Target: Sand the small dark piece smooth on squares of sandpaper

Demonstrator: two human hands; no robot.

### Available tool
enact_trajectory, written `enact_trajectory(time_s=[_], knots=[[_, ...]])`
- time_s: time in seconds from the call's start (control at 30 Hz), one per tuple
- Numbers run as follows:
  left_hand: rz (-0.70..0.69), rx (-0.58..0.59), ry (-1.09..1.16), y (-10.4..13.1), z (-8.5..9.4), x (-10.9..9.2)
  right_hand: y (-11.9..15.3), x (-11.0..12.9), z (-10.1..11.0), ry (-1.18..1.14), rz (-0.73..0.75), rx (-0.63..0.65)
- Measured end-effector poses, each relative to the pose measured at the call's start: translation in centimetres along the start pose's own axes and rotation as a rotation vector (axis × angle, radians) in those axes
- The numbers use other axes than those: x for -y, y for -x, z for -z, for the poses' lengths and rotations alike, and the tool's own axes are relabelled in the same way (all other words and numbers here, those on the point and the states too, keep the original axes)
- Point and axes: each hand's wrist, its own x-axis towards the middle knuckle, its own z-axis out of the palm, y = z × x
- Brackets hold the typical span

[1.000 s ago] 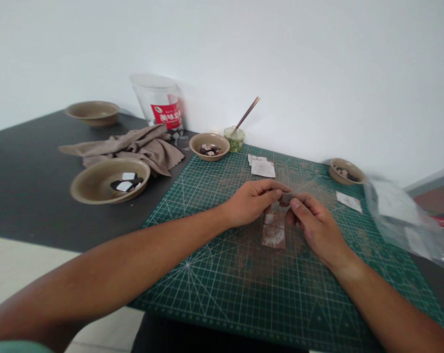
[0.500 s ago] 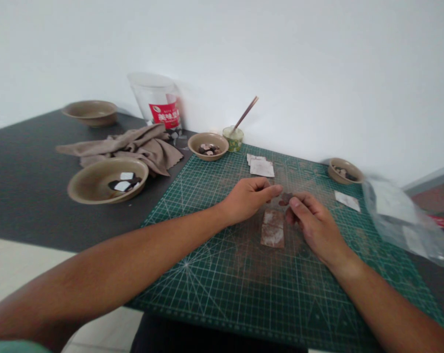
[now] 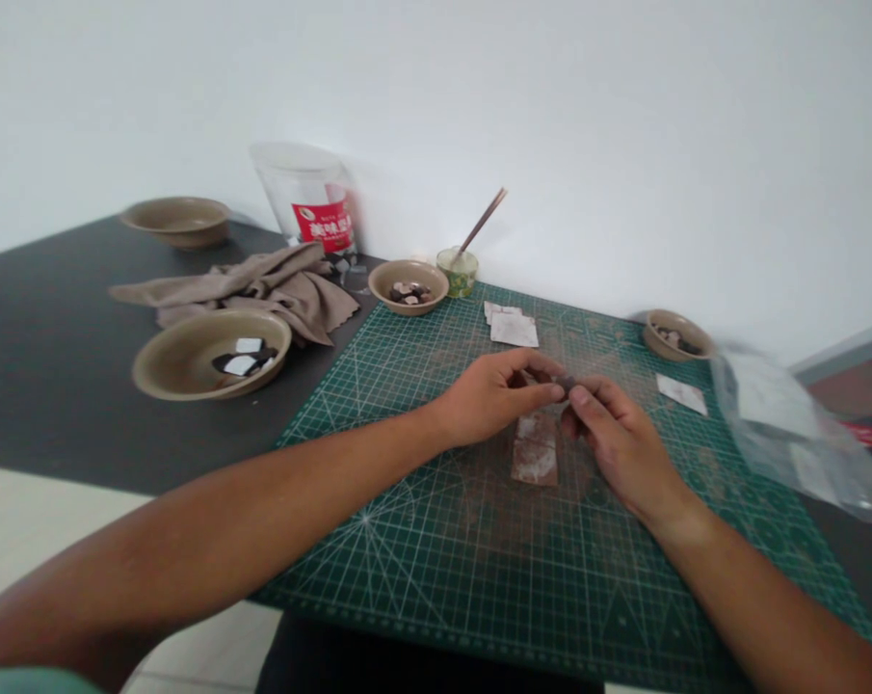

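- While the right hand (image 3: 616, 434) pinches a small dark-grey piece (image 3: 566, 383) right of frame centre, the left hand (image 3: 489, 397) grips its left edge.
- Just below: a white-streaked brown rectangular strip (image 3: 535, 463).

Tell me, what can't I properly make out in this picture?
All in the head view:
Small dark piece: full shape, covered by fingers of the left hand and right hand; whether the left grips or only touches it is unclear.
Brown block: far end, partly behind the left hand.
Clear plastic bag: cut off by the right edge.
Red label: smaller print, too blurred.
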Motion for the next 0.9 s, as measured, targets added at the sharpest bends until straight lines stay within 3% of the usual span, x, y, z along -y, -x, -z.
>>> enact_trajectory(time_s=[0.13, 0.23, 0.47, 0.57, 0.63, 0.7, 0.77, 0.83, 0.9], knots=[[-0.011, 0.013, 0.12, -0.1, -0.1, 0.3, 0.1, 0.2, -0.3, -0.277, -0.063, 0.091], [-0.013, 0.007, 0.138, 0.0, -0.2, 0.2, 0.1, 0.4, -0.3, -0.341, -0.081, 0.105], [-0.035, 0.062, 0.161, 0.1, -0.1, -0.2, 0.0, 0.2, 0.8, -0.233, 0.09, 0.076], [-0.029, 0.036, 0.192, -0.2, 0.2, -0.1, 1.0, 0.9, 0.6, -0.042, 0.287, 0.053], [-0.022, -0.019, 0.163, -0.5, 0.6, 0.0, 2.2, 1.5, -0.2, 0.147, 0.497, 0.185], [-0.002, -0.053, 0.139, -0.7, 0.8, 0.2, 3.4, 1.8, -1.5, 0.313, 0.745, 0.476], [0.013, -0.074, 0.141, -0.9, 1.0, 0.5, 4.4, 1.7, -2.9, 0.485, 0.898, 0.654], [0.016, -0.089, 0.152, -1.0, 1.0, 0.7, 5.0, 1.4, -3.8, 0.624, 0.953, 0.707], [0.013, -0.092, 0.155, -1.0, 0.9, 0.8, 5.2, 1.1, -4.1, 0.689, 0.975, 0.667]])
